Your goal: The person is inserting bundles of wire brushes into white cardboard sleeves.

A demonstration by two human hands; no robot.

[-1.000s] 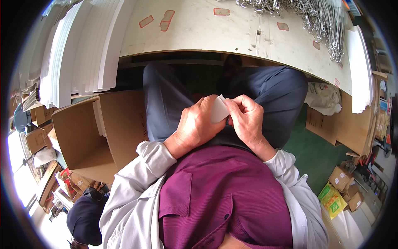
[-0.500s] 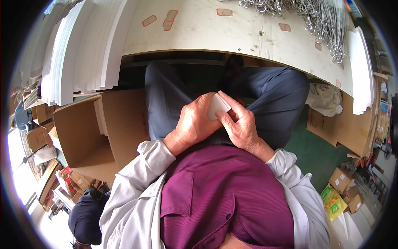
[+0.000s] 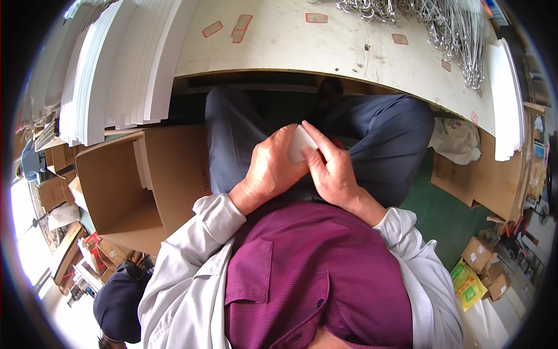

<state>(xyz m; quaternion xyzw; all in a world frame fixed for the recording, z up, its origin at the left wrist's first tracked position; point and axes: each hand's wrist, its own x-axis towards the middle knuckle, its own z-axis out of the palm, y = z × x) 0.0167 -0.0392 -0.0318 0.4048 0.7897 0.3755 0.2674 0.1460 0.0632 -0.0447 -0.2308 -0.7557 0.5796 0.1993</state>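
Between my two hands, above my lap, is a small flat white piece [image 3: 300, 143], card-like with square edges. My left hand [image 3: 272, 161] wraps it from the left, most of its fingers out of sight behind it. My right hand [image 3: 332, 170] grips the other side, with the thumb pressed on its face and the forefinger along its upper right edge. The hands meet around the piece, and its lower part is hidden by them. Whether it is a single piece or a thin stack cannot be made out.
Ahead stands a white worktable [image 3: 279, 43] with a pile of looped metal wires [image 3: 459, 43] at its far right. White panels [image 3: 122, 64] stand on the left and more white sheets [image 3: 507, 99] on the right. An open cardboard box [image 3: 125, 192] sits by my left leg.
Both hands have moved slightly up and left with the white piece, which is now tilted a little differently. The right fingers have straightened and lie closer along its edge.
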